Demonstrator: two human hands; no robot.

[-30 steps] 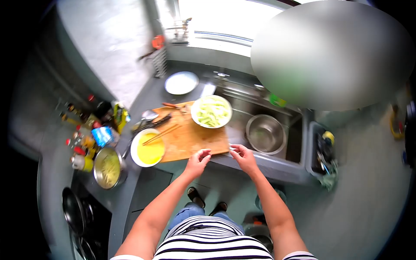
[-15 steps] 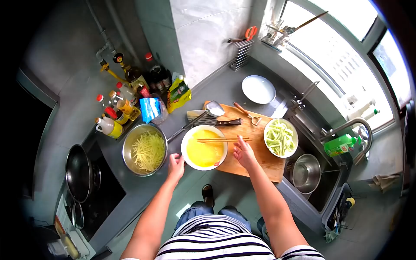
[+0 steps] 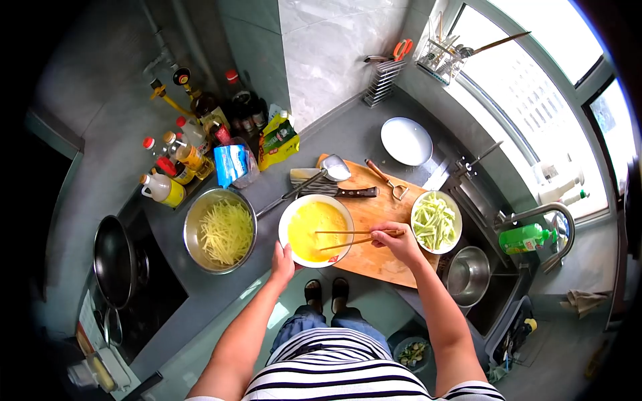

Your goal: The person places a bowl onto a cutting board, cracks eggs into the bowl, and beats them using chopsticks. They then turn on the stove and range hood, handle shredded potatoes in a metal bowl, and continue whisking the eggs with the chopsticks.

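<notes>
A white bowl (image 3: pixel 283 230) of beaten egg (image 3: pixel 311 224) is in the middle, beside the left edge of the wooden cutting board (image 3: pixel 361 262). My left hand (image 3: pixel 283 262) grips its lower left rim. In my right hand (image 3: pixel 398 242), fingers closed, is a pair of chopsticks (image 3: pixel 358 232), their tips spread apart in the egg. Just behind the bowl lie a black-handled knife (image 3: pixel 358 192) and a spatula (image 3: pixel 304 186). A peeler (image 3: pixel 388 180) lies on the board.
Left of the bowl stands a steel bowl (image 3: pixel 189 244) of pale shreds. A bowl (image 3: pixel 414 237) of green slices is right, near the sink (image 3: pixel 495 294). A white plate (image 3: pixel 406 142) is at the back. Bottles (image 3: pixel 190 157) line the wall beside a wok (image 3: pixel 112 260) on the stove.
My right hand has closed around the chopsticks and their tips now dip apart into the egg; before, they lay together across the bowl. My left hand has taken a firmer hold of the rim.
</notes>
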